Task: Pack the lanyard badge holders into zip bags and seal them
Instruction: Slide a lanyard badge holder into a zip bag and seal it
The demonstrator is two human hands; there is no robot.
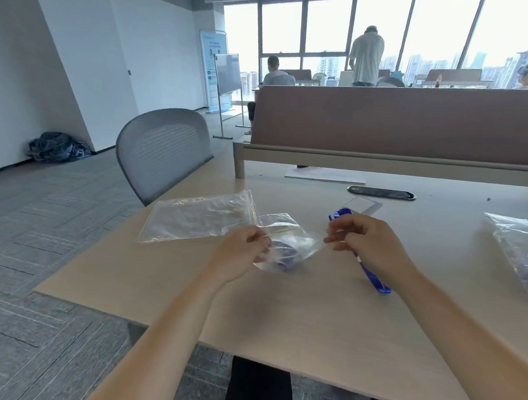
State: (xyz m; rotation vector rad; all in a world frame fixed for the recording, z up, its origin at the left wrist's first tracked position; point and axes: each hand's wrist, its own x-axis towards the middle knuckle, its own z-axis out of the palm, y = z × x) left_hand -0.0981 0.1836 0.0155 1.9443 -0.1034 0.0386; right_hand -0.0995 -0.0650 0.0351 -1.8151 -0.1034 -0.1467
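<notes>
Your two hands hold the small zip bag (289, 247) between them, just above the table (294, 336), and the coming move turns on that line. The bag's long axis runs left to right from one hand to the other, and a blue lanyard badge holder (285, 256) is bunched inside its lower part.

Your left hand (244, 253) sits at the bag's left end, fingers curled and pinching the plastic. Your right hand (359, 240) sits at its right end, also curled, fingertips nipping what looks like the bag's edge. The clear film is too blurred to say whether the zip strip itself is caught. Both hands touch the bag, so neither needs to reach. If sealing is next, it probably means running a pinch along that left-right line.

Right of the bag, a loose blue lanyard (372, 273) lies partly under your right hand, its length pointing away from you. Beyond the bag to its left lie empty zip bags (196, 217); far to its right sits a filled bag (522, 247).
</notes>
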